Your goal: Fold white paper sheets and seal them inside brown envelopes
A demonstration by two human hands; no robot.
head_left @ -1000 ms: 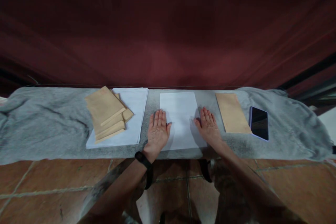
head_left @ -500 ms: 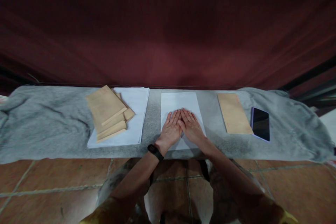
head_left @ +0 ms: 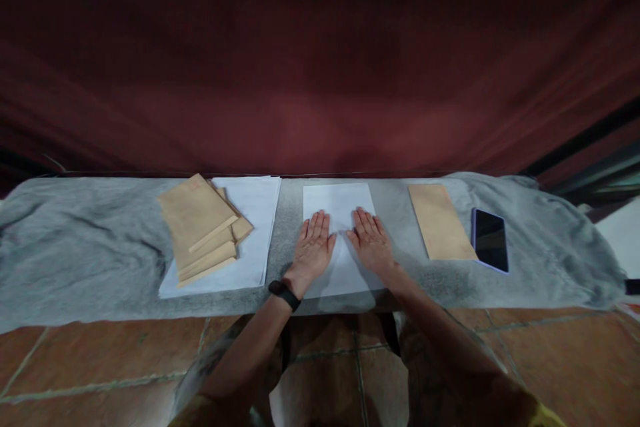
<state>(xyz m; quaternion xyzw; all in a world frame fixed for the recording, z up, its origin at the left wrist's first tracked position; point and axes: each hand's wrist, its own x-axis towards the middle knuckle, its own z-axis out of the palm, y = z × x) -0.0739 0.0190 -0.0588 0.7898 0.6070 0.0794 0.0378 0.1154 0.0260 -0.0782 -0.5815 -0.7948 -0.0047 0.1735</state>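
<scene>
A white sheet of paper (head_left: 340, 203) lies on the grey cloth in front of me. My left hand (head_left: 314, 247) rests flat across its left side, fingers stretched forward. On the right side of the sheet my right hand (head_left: 370, 240) also lies flat, with the thumb pointing inward. A strip of paper shows between the two hands, and neither hand holds anything. To the right of my right hand lies a single brown envelope (head_left: 443, 223).
Several brown envelopes (head_left: 200, 213) are fanned over a stack of white paper (head_left: 260, 213) on the left. A phone (head_left: 490, 240) in a purple case lies beside the single envelope. Grey cloth (head_left: 90, 247) covers the bench, and a dark red curtain (head_left: 320, 120) hangs behind.
My hands were together, fingertips touching, at the middle of the sheet. They have slid apart, the left hand leftward and the right hand rightward. The view has shifted slightly.
</scene>
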